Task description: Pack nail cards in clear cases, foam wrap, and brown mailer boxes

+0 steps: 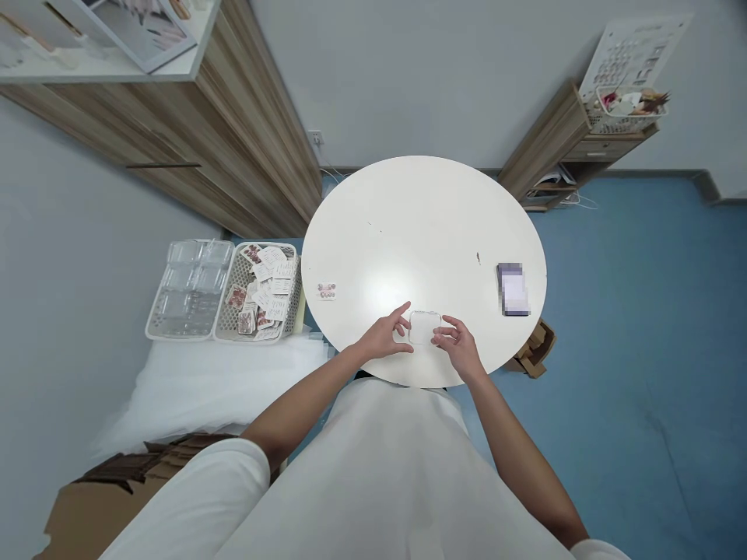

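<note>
Near six o'clock on the surface, the left hand, spread, and right hand, grip unclear, flank a clear case.

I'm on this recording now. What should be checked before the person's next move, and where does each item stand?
1. Clear case between the two hands: ok, near the edge of the white table.
2. Right hand at the case: ok, its fingers overlap the right edge.
3. Left hand closed around the case: not ok, thumb and forefinger are spread apart at the left side.
4. Case lid shut: cannot tell, too small and see-through.
5. Small card clear of both hands: ok, it lies apart on the table's left.
6. Card basket stocked: ok, many cards show inside.
</note>
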{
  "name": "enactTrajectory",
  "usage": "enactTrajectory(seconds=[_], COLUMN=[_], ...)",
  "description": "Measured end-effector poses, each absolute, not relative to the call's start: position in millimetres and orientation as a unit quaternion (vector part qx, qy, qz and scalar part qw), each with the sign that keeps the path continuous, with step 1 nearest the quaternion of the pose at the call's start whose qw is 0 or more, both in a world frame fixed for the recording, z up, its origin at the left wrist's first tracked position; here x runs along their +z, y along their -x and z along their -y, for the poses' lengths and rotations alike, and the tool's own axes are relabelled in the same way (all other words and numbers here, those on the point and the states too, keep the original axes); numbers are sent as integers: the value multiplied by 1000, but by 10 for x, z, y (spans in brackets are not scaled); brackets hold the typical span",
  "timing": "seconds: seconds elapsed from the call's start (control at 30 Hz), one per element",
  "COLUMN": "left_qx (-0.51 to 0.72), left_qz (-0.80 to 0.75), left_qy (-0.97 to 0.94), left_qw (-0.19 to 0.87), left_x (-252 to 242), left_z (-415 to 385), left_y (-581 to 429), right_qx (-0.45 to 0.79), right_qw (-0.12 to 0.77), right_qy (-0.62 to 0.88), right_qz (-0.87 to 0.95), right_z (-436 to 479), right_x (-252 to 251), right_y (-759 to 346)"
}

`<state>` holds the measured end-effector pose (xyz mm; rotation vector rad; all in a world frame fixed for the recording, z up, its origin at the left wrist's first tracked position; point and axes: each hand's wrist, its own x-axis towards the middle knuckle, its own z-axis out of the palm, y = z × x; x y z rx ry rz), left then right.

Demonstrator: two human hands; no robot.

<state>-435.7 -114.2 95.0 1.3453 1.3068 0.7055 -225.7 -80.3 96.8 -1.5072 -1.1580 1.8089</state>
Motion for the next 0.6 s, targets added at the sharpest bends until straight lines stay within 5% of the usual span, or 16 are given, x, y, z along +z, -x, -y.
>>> enactTrajectory(seconds=[0.37,0.6], left_qx=[373,419], left_qz=[-520,-513], left_qy=[-479,-402], left_qw=[601,632], left_x=[911,874], left_z=[1097,1139], left_y=[4048,3964], right_qx=[620,600], right_qw=[168,204], right_qy=[399,377], right_qz=[654,676], right_z=[522,427], right_x=[1035,969], right_y=[1917,1914])
